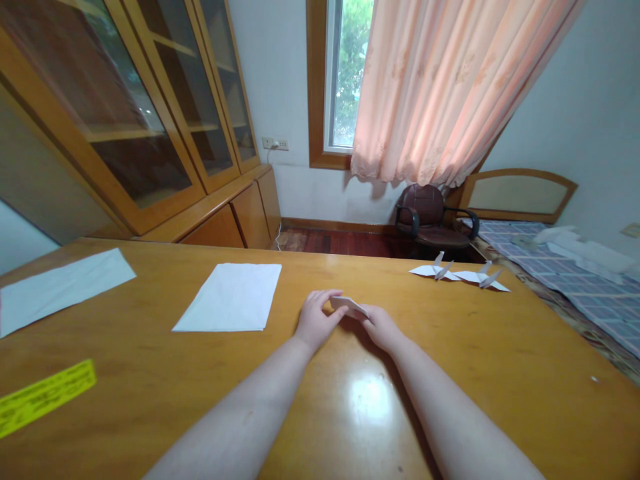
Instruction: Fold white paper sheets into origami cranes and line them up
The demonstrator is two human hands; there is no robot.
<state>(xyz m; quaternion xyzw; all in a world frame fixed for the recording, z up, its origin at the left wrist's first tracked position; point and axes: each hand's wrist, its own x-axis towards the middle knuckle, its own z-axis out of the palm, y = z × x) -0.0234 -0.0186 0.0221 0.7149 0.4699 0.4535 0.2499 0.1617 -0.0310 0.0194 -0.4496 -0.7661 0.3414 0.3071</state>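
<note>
A small folded piece of white paper (pixel 349 306) is held just above the wooden table, between my two hands. My left hand (pixel 316 320) grips its left end, with the thumb in front and the fingers curled behind. At the right end, my right hand (pixel 381 327) pinches the paper; some of its fingers are hidden beneath. Left of my hands lies a square of white paper (pixel 230 297), flat on the table. Two folded paper cranes, a left one (pixel 427 270) and a right one (pixel 487 279), sit side by side near the far right edge.
The wooden table (pixel 320 433) carries a white paper strip (pixel 65 287) at far left and a yellow printed label (pixel 47 398) at near left. Beyond stand a glass-door cabinet (pixel 200 180), a swivel chair (pixel 425 213) and a bed (pixel 565 267) on the right.
</note>
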